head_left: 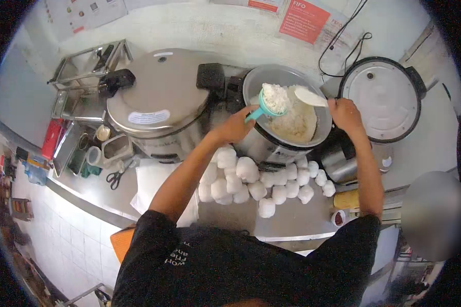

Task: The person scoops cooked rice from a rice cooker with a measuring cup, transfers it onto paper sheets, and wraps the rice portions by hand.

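Observation:
My left hand (234, 126) is closed round the handle of a teal scoop (263, 109), its cup heaped with white rice (275, 97). Closed on a white rice paddle (309, 96), my right hand (346, 114) is at the right rim of the open rice cooker (319, 137). The scoop and the paddle blade are both over the pot, which holds more cooked rice (297, 125). In front of the cooker lie several white, rounded wrapped bundles (267, 207), some piled on each other at the left.
A large lidded cooker (161, 82) stands left of the open one. A round lid (380, 100) rests at the right. Scissors (116, 178), metal containers (117, 148), white sheets (151, 187) and a small cup (338, 218) are on the counter. A person (435, 215) is at the right.

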